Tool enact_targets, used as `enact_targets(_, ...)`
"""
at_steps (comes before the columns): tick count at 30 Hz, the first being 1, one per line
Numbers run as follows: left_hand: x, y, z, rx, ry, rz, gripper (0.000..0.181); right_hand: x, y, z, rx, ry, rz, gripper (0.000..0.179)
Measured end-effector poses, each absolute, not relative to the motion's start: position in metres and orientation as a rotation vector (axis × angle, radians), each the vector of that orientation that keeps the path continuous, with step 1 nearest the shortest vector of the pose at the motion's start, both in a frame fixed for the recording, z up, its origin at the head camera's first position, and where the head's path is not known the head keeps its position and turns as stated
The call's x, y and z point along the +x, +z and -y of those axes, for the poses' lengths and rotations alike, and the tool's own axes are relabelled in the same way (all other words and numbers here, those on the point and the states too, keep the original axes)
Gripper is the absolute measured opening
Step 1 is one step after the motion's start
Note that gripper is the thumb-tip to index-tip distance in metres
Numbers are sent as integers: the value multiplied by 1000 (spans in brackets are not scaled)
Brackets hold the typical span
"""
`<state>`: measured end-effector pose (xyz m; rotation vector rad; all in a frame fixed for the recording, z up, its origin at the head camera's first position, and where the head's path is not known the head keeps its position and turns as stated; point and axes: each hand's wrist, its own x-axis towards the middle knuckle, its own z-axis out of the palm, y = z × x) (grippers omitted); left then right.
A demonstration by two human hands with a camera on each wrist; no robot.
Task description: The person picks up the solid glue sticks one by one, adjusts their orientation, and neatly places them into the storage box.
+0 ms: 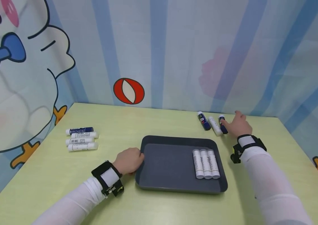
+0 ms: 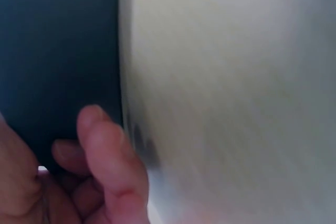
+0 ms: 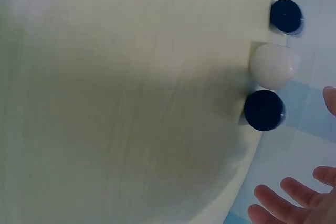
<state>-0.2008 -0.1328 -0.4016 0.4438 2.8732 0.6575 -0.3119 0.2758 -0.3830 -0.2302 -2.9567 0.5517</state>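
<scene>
Three white tubes [image 1: 205, 164] lie side by side inside the gray tray [image 1: 167, 165], near its right end. At the tray's left edge, the left hand [image 1: 129, 160] grips the rim with curled fingers. Beyond the tray's far right corner, the right hand [image 1: 239, 125] is held wide, fingers spread, its thumb just beside a dark blue tube [image 1: 224, 129]; whether they touch, I cannot tell. That tube lies rightmost in a row behind the tray, next to a single white tube [image 1: 215, 126] and a second blue tube [image 1: 204, 121]. Well to the left of the tray, four more tubes lie close together: one blue [image 1: 81, 131] farthest back, the others white.
</scene>
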Motion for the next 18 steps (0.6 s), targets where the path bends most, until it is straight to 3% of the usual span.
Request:
enact_targets(10,-201,-400,132,451,636,-2880,40,-329,-406,-285,-284,463,3053,82)
enact_targets(18,-201,-400,133,447,640,-2878,41,-321,-401,-272,-234,391,3072,64)
